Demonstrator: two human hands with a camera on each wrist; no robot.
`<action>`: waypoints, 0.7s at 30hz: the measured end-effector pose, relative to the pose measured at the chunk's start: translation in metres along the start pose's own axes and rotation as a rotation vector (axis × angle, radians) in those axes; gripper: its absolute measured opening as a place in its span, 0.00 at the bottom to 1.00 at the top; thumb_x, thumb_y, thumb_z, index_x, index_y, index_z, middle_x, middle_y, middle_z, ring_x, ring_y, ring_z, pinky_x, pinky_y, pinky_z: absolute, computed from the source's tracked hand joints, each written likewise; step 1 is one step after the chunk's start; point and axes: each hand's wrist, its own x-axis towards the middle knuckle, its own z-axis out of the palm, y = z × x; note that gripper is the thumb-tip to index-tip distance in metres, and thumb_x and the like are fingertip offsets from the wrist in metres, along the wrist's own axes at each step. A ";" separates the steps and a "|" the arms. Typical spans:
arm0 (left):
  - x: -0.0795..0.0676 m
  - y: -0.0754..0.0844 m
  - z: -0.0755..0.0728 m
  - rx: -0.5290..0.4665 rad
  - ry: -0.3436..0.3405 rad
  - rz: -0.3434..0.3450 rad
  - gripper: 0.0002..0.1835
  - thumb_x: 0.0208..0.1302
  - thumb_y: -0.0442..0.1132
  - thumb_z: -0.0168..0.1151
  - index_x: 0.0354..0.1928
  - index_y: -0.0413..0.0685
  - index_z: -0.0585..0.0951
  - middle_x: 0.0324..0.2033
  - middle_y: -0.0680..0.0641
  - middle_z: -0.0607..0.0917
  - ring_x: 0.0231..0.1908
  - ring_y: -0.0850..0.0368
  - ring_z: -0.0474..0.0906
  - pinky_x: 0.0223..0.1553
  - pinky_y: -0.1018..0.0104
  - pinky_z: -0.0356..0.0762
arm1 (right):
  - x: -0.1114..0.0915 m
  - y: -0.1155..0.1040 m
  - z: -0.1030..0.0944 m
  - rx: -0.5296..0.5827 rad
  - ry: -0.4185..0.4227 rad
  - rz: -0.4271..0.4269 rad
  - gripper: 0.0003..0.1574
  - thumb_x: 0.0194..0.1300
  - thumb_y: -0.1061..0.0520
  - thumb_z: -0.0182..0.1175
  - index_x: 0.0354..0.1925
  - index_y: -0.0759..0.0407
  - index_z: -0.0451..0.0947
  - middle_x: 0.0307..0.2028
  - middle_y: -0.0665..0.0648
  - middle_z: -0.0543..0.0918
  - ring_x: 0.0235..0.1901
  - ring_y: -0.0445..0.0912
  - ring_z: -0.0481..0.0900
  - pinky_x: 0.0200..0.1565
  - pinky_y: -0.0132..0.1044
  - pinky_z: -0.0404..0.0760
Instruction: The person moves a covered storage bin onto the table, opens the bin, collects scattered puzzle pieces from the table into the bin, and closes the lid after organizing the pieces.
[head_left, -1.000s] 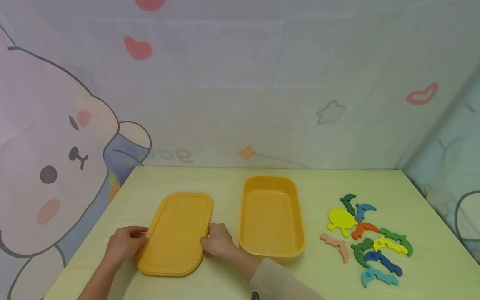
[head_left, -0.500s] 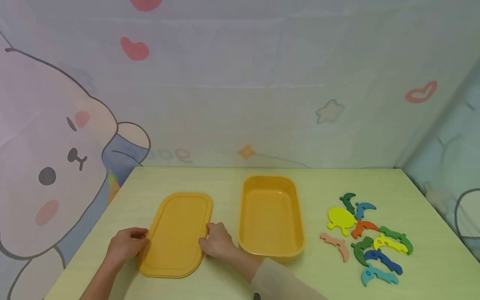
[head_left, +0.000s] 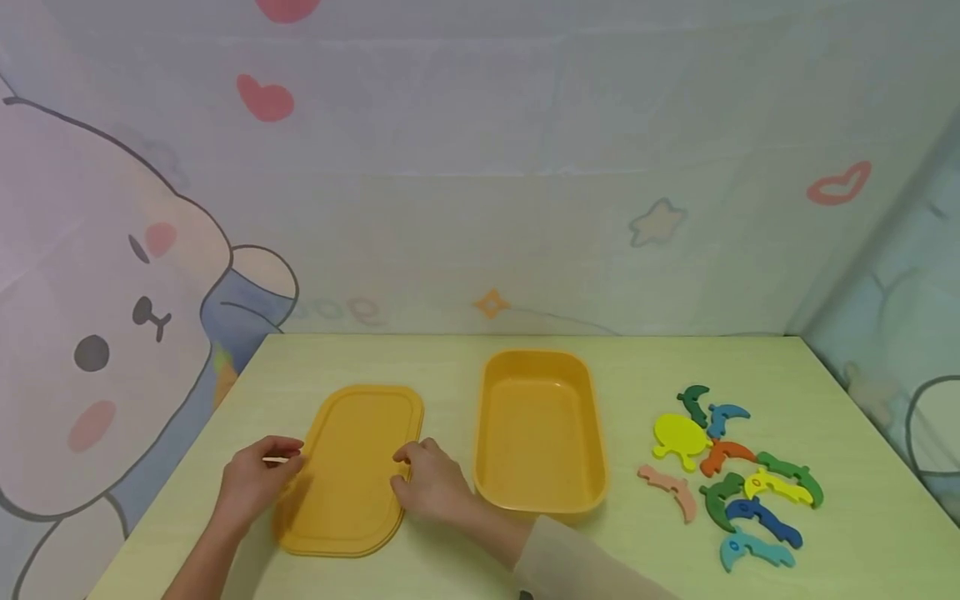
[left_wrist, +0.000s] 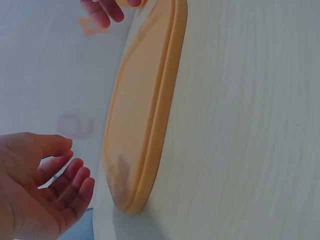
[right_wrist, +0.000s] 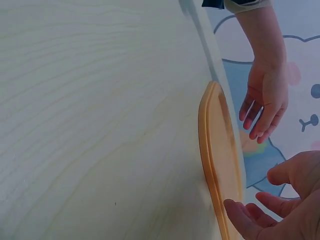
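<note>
A yellow-orange lid (head_left: pixel 352 475) with rounded corners lies flat on the left part of the table, its raised rim showing in the left wrist view. By its left edge hovers my left hand (head_left: pixel 258 477), thumb and fingers apart and holding nothing. My right hand (head_left: pixel 433 485) is over the lid's right edge, fingers loosely bent with a gap to the thumb. In the right wrist view, nothing lies between the right hand's (right_wrist: pixel 287 207) fingers. A deep yellow-orange box (head_left: pixel 540 446) with a matching rounded outline stands to the right, its top uncovered and its inside bare.
Several flat coloured toy pieces lie at the right of the table (head_left: pixel 630 375), among them a round yellow piece (head_left: pixel 680 435), a pink piece (head_left: pixel 670 492) and a dark blue piece (head_left: pixel 767 519). A printed cloth (head_left: pixel 480 167) hangs behind the table's back edge.
Both hands held the lid's side edges earlier. Now they have let go and lifted slightly, fingers loosened. The lid, box and toy pieces stay in place.
</note>
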 end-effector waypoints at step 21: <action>0.003 0.046 0.035 -0.246 -0.035 0.043 0.12 0.60 0.38 0.61 0.44 0.42 0.80 0.44 0.43 0.82 0.38 0.53 0.81 0.34 0.74 0.79 | -0.018 -0.001 -0.034 -0.254 0.152 -0.353 0.07 0.57 0.56 0.61 0.37 0.50 0.79 0.32 0.45 0.79 0.32 0.36 0.77 0.33 0.20 0.72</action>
